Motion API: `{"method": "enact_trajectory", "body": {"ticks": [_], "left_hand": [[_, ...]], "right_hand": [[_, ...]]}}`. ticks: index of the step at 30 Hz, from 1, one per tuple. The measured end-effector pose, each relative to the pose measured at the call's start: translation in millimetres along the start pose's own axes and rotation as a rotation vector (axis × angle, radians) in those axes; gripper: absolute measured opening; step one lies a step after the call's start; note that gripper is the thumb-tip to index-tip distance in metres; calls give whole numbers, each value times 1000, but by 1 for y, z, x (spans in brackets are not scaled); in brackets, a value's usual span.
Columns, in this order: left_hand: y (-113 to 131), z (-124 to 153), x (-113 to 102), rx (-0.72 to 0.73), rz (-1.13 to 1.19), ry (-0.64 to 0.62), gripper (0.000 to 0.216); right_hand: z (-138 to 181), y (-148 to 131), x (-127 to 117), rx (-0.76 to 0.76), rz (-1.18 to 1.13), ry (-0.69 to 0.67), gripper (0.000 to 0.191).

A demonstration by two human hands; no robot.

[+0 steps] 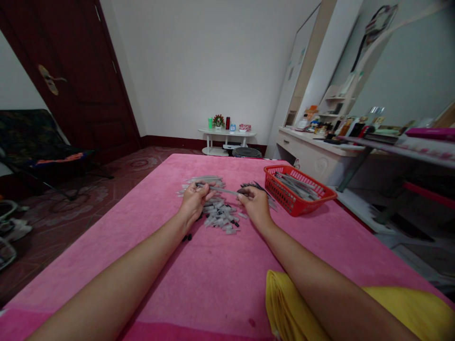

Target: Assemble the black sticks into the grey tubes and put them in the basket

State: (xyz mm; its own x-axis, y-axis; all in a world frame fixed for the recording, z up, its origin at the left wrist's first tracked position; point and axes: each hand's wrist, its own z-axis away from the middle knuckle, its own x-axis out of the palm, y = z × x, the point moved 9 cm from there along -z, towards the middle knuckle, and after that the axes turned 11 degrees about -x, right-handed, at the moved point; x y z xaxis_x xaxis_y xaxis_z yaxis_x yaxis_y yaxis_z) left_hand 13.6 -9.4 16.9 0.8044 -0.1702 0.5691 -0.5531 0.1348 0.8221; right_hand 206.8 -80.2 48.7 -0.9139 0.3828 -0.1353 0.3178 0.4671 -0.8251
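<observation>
Slim rod point(224, 190), two-handed hold

Left hand point(196, 201) and right hand point(259, 204) pinch it near opposite ends, over the pink cloth point(216, 277) and pale pieces point(218, 217); the step appears to be working at its ends, the next move calling for steady alignment

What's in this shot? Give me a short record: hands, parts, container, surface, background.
left hand: holds one end of a slim grey pen
right hand: at the pen's other end; exact grip unclear
parts, middle: pile of translucent pen caps
parts, far side: translucent pen barrels, partly behind the left hand
parts, near side: small black pieces
container: red plastic basket, right of the right hand, holding slim grey pen parts
surface: pink cloth
near right: yellow fabric
background: white side table
</observation>
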Motion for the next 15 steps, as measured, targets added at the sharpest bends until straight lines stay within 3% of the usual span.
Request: {"method": "enact_trajectory", "body": {"ticks": [4,10,15], "left_hand": [[1,2,3,28,-9,-41,31],[6,7,7,78,-44,-89,35],[10,12,14,91,-82,-139,36]], "right_hand": [[1,5,0,71,-65,12,12],[8,14,4,341,-259,-8,8],[12,19,8,522,-356,-158,6]]}}
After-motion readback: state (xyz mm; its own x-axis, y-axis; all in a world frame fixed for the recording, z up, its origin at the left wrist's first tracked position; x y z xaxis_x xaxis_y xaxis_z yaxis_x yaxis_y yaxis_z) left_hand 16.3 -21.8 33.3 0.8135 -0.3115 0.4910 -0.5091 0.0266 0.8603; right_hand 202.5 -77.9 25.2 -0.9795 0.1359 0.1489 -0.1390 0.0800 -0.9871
